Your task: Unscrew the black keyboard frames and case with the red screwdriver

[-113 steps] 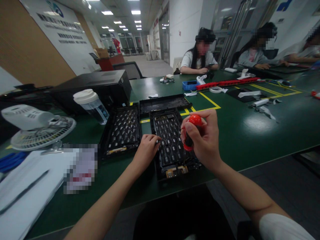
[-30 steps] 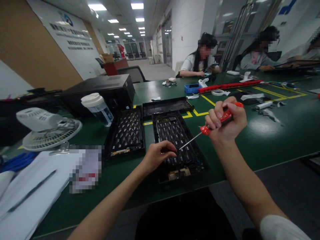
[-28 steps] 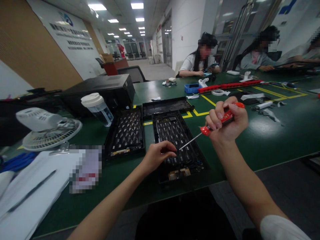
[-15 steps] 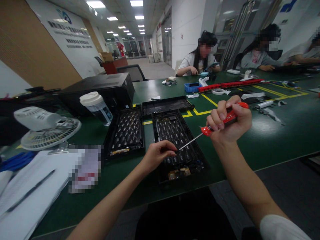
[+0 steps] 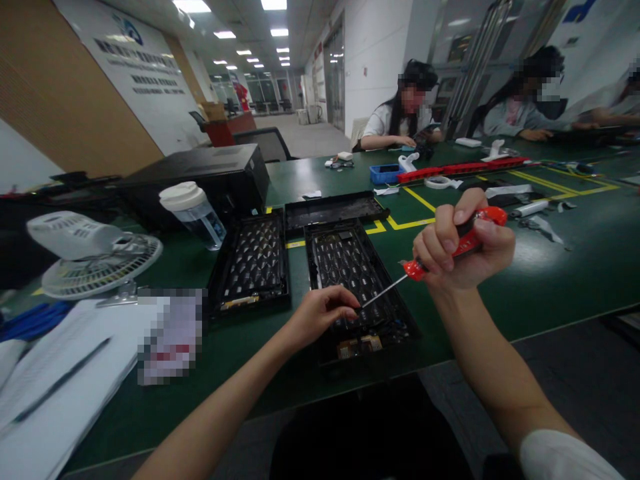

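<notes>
My right hand is wrapped round the red and black handle of a screwdriver, its thin shaft slanting down to the left. At the shaft's tip, the thumb and fingertips of my left hand are pinched together. Whatever lies between them is too small to make out. Both hands are above an open black casing lined with a bumpy dark surface, with a yellowish circuit strip at its near end. A similar black casing lies to its left, and a flat black cover lies behind.
On the left stand a white fan, a lidded cup and papers with a pen. A black computer case is behind. A blue tray and a red strip lie farther back. A co-worker sits across the table.
The screwdriver and my right hand have shifted slightly right. My pinched left fingers have moved a little right and down with the tip. Across the table, the co-worker's hand has lowered.
</notes>
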Tool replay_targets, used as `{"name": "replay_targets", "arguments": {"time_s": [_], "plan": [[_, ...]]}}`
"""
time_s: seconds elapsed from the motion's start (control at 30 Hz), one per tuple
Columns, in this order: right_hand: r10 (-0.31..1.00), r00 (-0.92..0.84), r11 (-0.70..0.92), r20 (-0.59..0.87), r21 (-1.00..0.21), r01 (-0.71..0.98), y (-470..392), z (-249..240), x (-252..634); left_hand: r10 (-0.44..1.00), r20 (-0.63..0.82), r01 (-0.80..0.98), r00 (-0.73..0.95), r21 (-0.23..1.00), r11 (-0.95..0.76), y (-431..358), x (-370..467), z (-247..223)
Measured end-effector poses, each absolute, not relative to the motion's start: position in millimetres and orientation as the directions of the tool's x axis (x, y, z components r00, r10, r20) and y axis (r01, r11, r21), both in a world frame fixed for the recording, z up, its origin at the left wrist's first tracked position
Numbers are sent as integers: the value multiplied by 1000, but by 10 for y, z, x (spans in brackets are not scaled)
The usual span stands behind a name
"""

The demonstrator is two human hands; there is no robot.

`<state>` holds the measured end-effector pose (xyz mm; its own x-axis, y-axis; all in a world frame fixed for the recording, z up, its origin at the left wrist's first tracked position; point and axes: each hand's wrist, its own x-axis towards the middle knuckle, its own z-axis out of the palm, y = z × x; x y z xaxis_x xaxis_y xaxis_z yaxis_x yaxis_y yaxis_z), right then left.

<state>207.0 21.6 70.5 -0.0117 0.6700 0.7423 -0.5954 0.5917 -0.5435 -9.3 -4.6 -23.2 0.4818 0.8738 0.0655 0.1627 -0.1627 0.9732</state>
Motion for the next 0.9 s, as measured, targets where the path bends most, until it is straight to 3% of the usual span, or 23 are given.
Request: {"name": "replay_targets", "arguments": {"time_s": [0.53, 0.63, 0.73, 0.8, 0.9], "plan": [[706, -3, 556, 708, -557, -617, 187, 740, 2052, 862, 159, 231, 481, 925, -300, -15, -171, -137], [714, -14, 546, 700, -570, -615, 186, 749, 2034, 892, 271, 441, 361, 794, -419, 47, -239, -139], [737, -29, 513, 675, -587, -626, 181, 772, 1974, 867, 403, 685, 293, 545, -484, 132, -320, -197], [757, -47, 476, 651, -600, -642, 171, 791, 1920, 839, 448, 768, 308, 404, -497, 190, -372, -262], [780, -94, 424, 618, -633, -648, 149, 816, 1829, 823, 448, 809, 349, 299, -506, 254, -425, -354]]}}
